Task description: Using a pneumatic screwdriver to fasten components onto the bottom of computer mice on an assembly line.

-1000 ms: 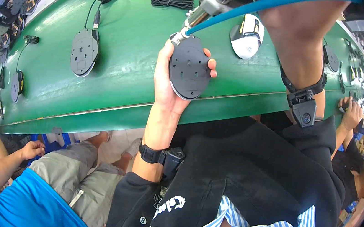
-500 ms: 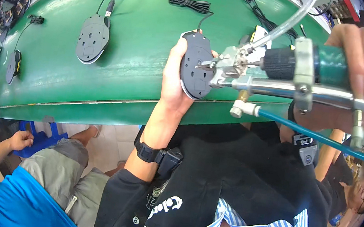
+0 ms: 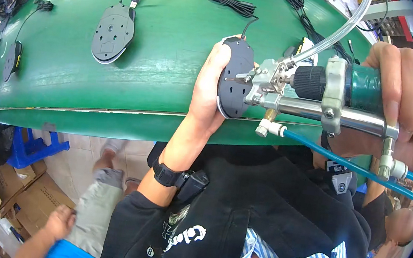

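My left hand is closed round a dark grey computer mouse, its underside facing up and its cable running away from me over the table. With my right hand I grip an electric screwdriver with a green body and black collar, clamped to a metal cylinder with a screw-feed head. The thin tip of that head lies over the mouse's underside, near its left edge; whether it touches cannot be told. A clear hose and blue air tubes are attached.
On the green table another upturned mouse lies to the left, with a smaller-looking one farther left. Coiled cables lie toward the back. A co-worker's hand, a blue stool and cardboard boxes are at lower left.
The mouse and my left hand sit slightly farther right in view, and the tip is closer to the mouse's left edge. The co-worker at lower left has shifted down, uncovering the boxes.
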Demonstrator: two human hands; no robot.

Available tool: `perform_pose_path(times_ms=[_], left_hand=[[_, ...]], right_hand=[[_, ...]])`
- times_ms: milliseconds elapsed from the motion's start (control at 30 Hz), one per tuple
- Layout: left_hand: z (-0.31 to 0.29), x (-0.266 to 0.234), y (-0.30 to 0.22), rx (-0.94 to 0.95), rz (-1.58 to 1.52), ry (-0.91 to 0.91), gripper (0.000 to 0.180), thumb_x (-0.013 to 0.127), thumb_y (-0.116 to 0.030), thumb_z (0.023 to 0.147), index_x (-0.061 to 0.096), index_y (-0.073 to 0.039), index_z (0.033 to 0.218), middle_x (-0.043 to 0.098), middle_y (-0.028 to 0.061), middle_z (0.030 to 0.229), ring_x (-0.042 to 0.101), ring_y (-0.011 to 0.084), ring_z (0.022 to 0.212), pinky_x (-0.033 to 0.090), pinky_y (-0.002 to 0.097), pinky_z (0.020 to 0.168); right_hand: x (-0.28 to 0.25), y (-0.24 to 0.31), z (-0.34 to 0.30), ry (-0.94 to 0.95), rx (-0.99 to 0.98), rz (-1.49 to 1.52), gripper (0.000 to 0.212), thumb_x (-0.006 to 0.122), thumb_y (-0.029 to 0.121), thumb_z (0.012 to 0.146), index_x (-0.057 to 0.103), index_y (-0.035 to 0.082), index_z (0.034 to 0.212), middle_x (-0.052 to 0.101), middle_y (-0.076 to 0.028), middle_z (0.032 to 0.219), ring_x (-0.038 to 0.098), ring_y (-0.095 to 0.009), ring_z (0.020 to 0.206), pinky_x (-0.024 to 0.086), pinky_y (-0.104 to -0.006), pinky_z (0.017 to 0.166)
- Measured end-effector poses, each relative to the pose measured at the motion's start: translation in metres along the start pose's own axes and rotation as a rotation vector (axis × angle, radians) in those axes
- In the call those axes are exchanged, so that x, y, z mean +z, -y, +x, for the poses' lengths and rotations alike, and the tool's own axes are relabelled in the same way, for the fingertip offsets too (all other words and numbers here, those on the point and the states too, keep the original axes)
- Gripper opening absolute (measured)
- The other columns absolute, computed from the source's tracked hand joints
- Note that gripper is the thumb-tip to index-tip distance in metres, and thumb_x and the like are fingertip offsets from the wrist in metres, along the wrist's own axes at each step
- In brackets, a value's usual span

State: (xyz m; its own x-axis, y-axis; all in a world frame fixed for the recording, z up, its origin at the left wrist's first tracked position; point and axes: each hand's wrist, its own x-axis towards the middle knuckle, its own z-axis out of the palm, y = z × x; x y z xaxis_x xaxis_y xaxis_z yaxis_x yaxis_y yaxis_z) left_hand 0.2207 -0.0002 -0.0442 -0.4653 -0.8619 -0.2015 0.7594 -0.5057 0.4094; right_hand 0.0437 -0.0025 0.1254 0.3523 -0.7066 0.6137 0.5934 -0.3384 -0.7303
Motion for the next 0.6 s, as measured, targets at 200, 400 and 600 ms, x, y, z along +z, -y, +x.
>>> perform_pose_path(times_ms=[200,400,600], left_hand=[[0.001,0.002,-0.003,0.041,0.101,-0.015,0.041,0.044,-0.037,0.103,0.047,-0.007,0.131,0.062,0.0120,0.101,0.064,0.0187,0.088,0.054,0.0328,0.080],[0.007,0.002,-0.001,-0.064,-0.180,0.077,0.048,0.041,-0.046,0.101,0.045,-0.011,0.134,0.059,0.0185,0.103,0.063,0.0314,0.089,0.054,0.0455,0.078],[-0.002,-0.007,-0.007,-0.001,-0.128,0.045,0.051,0.041,-0.046,0.101,0.045,-0.008,0.135,0.060,0.0189,0.104,0.063,0.0302,0.091,0.055,0.0426,0.078]], right_hand=[[0.015,0.004,0.010,0.029,-0.028,-0.248,0.015,0.070,0.014,0.091,0.064,0.012,0.077,0.064,0.003,0.077,0.063,-0.005,0.071,0.051,-0.0182,0.071],[0.010,0.083,-0.004,0.281,0.337,-0.069,0.027,0.051,0.030,0.097,0.060,0.004,0.102,0.062,-0.008,0.099,0.063,-0.014,0.083,0.055,-0.0261,0.080],[-0.033,0.054,-0.065,0.267,0.049,0.189,0.029,0.076,0.017,0.077,0.063,-0.002,0.095,0.067,-0.010,0.095,0.067,-0.011,0.082,0.056,-0.0203,0.081]])
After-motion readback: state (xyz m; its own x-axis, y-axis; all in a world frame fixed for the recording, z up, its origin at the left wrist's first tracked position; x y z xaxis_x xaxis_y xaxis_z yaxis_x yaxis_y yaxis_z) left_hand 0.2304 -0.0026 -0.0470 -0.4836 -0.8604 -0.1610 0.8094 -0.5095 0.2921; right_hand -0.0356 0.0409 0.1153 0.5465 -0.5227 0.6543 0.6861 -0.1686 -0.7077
